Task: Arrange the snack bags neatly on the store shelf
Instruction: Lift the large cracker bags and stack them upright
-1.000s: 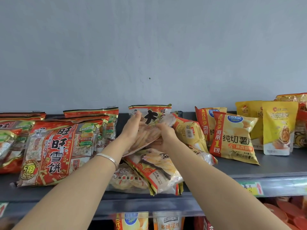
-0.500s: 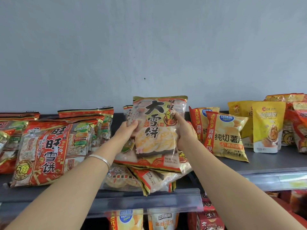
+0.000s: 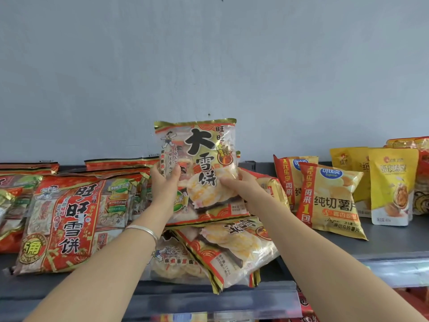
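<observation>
Standing upright, long axis vertical, the snack bag [image 3: 199, 168] faces outward above the shelf [image 3: 394, 242]; left hand [image 3: 163, 184] and right hand [image 3: 241, 189] each grip a side edge.

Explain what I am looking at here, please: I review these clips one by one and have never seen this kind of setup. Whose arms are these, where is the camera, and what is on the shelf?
There is no machine: a person works with bare hands, and one wide-angle camera on their head looks forward and down, so the arms reach in from the bottom. The left hand, with a bracelet on its wrist, and the right hand hold one rice cracker bag upright by its sides, above a messy pile of similar bags lying tilted at the front edge of the grey shelf. To the left stand larger red bags; to the right, yellow potato chip bags and yellow pouches.
</observation>
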Available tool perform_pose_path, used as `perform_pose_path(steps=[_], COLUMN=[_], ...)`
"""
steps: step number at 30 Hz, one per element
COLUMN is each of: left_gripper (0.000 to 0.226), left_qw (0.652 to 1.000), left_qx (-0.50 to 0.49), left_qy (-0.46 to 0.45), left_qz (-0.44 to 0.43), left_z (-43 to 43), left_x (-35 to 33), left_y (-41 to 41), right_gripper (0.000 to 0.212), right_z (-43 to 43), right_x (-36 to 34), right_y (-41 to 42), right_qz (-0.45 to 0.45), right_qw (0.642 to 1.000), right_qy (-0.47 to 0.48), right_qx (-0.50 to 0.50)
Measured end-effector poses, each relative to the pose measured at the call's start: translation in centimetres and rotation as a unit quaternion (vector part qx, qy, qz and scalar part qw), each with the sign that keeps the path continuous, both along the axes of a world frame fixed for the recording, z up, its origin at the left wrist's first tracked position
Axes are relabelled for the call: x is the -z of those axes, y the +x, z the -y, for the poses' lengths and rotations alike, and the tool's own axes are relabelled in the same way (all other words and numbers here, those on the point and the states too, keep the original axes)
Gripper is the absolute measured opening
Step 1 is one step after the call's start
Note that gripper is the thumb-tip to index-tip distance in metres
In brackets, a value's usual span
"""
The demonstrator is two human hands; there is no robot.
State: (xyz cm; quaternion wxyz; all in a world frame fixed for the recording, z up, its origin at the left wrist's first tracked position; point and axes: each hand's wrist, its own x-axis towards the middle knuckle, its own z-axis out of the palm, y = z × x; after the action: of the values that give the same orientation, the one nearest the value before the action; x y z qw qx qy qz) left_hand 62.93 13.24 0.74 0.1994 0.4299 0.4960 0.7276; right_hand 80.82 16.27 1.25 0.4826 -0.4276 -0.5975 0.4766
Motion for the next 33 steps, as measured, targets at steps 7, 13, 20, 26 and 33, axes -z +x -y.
perform_pose_path(steps=[7, 13, 20, 26, 33], left_gripper=[0.068, 0.063, 0.063, 0.06, 0.06], left_qw=[0.997, 0.994, 0.975, 0.961, 0.941], left_qx=[0.045, 0.087, 0.133, 0.1, 0.082], left_qy=[0.014, -0.011, -0.147, -0.178, -0.237], left_qz=[-0.064, -0.067, -0.099, -0.186, -0.229], left_z=[-3.9, -7.6, -10.6, -10.1, -10.2], left_x=[0.6, 1.9, 6.5, 6.1, 6.4], left_y=[-1.7, -2.8, -3.8, -3.9, -3.7], right_gripper=[0.06, 0.064, 0.074, 0.078, 0.072], right_z=[-4.3, -8.3, -11.6, -11.0, -9.7], right_x=[-0.1, 0.9, 3.8, 3.7, 3.6], right_y=[-1.5, -2.5, -2.8, -2.5, -2.1], right_qz=[0.014, 0.068, 0.17, 0.268, 0.324], right_qw=[0.998, 0.996, 0.978, 0.954, 0.938], right_qy=[0.048, 0.006, -0.069, -0.107, -0.104], right_qx=[0.047, 0.055, 0.103, 0.078, 0.069])
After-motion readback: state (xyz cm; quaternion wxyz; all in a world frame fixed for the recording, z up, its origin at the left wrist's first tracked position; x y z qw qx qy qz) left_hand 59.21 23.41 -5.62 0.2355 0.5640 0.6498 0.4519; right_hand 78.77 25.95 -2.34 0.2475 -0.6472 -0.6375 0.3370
